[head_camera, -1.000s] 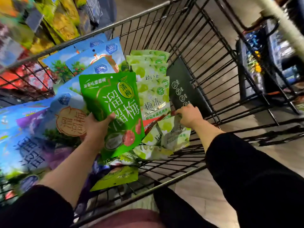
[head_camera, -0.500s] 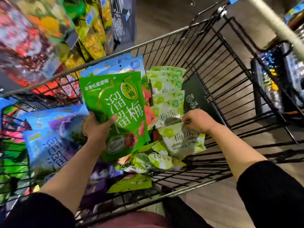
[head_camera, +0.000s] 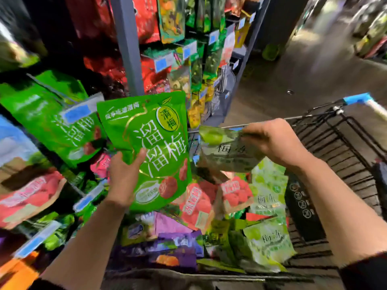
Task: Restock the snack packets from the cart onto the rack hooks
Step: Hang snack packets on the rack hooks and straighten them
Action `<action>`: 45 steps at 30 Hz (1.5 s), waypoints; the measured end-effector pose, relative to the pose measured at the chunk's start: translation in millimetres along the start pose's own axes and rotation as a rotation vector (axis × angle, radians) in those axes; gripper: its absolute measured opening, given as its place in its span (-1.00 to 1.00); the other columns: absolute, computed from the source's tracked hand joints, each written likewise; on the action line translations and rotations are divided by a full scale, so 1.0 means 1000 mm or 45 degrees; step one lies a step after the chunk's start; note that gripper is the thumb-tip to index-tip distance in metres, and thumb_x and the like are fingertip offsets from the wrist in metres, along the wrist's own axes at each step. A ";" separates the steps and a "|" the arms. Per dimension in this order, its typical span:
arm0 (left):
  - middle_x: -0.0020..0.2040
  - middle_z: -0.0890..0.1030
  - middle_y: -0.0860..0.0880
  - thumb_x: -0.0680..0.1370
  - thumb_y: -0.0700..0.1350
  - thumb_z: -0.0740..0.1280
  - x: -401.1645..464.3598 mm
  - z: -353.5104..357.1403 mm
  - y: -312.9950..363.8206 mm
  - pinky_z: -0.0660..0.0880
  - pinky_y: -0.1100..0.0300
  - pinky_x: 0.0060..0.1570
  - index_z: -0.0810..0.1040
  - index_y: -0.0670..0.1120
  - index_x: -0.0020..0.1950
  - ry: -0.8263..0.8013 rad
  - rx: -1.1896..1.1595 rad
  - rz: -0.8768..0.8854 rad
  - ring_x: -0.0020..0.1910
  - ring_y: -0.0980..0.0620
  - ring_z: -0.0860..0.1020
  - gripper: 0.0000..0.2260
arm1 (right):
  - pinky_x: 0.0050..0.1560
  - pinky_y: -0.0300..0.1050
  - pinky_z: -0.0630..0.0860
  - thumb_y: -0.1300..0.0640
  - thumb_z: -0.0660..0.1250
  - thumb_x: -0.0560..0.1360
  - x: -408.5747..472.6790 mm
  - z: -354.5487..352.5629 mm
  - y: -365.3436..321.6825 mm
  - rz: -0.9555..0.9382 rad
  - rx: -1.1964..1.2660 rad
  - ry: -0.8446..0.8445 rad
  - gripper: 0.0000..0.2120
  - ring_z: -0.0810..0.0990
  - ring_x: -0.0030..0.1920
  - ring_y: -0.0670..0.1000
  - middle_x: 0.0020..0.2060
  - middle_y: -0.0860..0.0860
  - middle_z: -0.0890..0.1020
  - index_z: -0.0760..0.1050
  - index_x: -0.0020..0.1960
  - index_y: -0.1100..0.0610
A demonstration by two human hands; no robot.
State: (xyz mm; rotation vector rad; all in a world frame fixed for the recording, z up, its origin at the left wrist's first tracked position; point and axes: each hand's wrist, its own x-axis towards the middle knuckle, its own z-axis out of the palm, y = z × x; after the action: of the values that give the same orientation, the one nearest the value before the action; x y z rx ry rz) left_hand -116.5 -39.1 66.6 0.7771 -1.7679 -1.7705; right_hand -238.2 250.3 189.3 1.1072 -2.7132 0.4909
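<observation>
My left hand point(head_camera: 123, 176) grips a large bright green snack packet point(head_camera: 150, 143) by its lower left side, holding it upright above the cart. My right hand point(head_camera: 274, 141) pinches the top of a pale green jelly packet point(head_camera: 226, 155), lifted clear of the pile. Below both lies the black wire cart point(head_camera: 339, 147) with several red, pale green and purple packets point(head_camera: 209, 206) heaped inside. The rack point(head_camera: 125, 49) on the left carries hanging packets; a matching green packet point(head_camera: 52, 122) hangs on a hook just left of the one I hold.
Blue price tags point(head_camera: 77, 114) tip the rack hooks. Red and pink packets point(head_camera: 27, 197) hang lower left. A grey upright post divides the rack. The cart's blue-ended handle point(head_camera: 356, 100) is at right, with open aisle floor point(head_camera: 293, 80) behind it.
Both hands rose out of the cart with their packets. The view swung up and left, so the rack fills the left side and the cart sits lower right.
</observation>
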 end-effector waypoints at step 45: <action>0.08 0.58 -0.21 0.49 -0.18 0.43 -0.430 -0.513 0.160 0.42 -0.03 0.07 0.47 -0.20 0.19 2.449 0.442 0.559 0.06 -0.19 0.54 -0.68 | -0.13 0.04 0.53 0.09 0.33 0.47 -0.025 -0.064 -0.772 -2.084 0.748 0.304 -0.88 0.62 -0.06 0.18 -0.12 0.07 0.68 0.56 0.01 0.03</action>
State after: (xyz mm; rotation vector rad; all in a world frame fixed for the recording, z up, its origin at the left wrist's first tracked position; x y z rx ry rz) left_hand 543.9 -97.0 249.8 1.3134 -0.6372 0.0493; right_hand 324.8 -227.9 425.0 2.5389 -0.7486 0.9002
